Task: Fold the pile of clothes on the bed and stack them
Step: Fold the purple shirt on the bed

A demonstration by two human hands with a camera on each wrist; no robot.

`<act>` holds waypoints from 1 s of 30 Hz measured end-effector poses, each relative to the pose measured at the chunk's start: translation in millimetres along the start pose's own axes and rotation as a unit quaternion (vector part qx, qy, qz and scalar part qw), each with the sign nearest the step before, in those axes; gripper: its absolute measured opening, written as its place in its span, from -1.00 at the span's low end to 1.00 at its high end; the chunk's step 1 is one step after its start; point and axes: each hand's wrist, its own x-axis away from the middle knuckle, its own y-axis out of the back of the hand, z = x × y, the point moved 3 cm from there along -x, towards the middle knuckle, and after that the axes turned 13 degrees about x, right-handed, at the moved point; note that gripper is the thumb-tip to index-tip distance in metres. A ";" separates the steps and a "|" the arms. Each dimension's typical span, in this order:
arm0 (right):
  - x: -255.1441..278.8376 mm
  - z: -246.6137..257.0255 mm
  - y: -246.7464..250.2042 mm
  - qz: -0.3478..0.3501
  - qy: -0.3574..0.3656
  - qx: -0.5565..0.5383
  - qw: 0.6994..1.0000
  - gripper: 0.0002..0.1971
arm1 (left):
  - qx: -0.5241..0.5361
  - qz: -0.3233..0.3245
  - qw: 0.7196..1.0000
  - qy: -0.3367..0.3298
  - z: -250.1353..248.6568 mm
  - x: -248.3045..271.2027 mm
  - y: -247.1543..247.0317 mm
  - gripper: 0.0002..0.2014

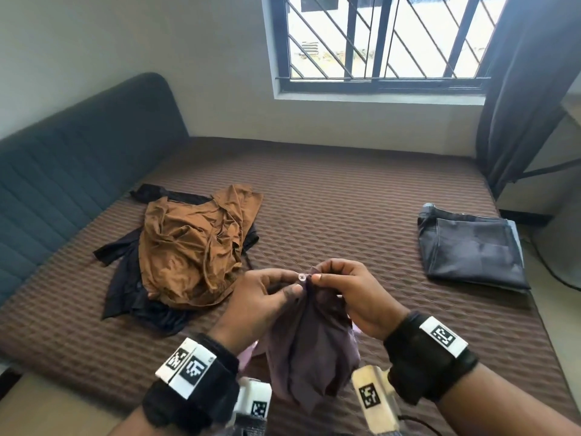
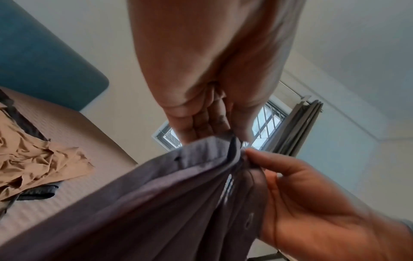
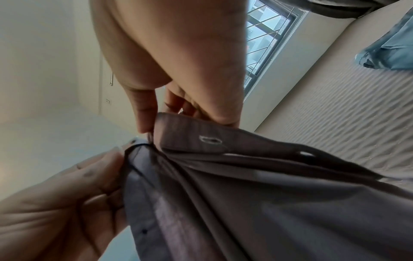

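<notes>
A purple-grey buttoned shirt point(image 1: 309, 347) hangs bunched between both hands above the bed's near edge. My left hand point(image 1: 267, 297) pinches its top edge beside a small clear button point(image 1: 301, 277). My right hand point(image 1: 345, 287) pinches the facing edge, where a buttonhole point(image 3: 211, 140) shows in the right wrist view. The two edges meet at the fingertips. A crumpled brown garment point(image 1: 191, 247) lies on black clothes point(image 1: 132, 287) at the bed's left. A folded dark grey garment point(image 1: 471, 247) lies flat at the right.
The brown quilted mattress point(image 1: 345, 199) fills the view, with a blue padded headboard point(image 1: 63, 171) on the left. A barred window point(image 1: 383, 39) and dark curtain point(image 1: 528, 89) stand behind the bed. A cable lies on the floor at the right.
</notes>
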 end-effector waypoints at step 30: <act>-3.4 -20.1 -7.6 -0.097 0.052 0.207 0.972 -0.96 | -0.132 0.048 0.987 0.080 28.6 -32.6 -7.6 -0.58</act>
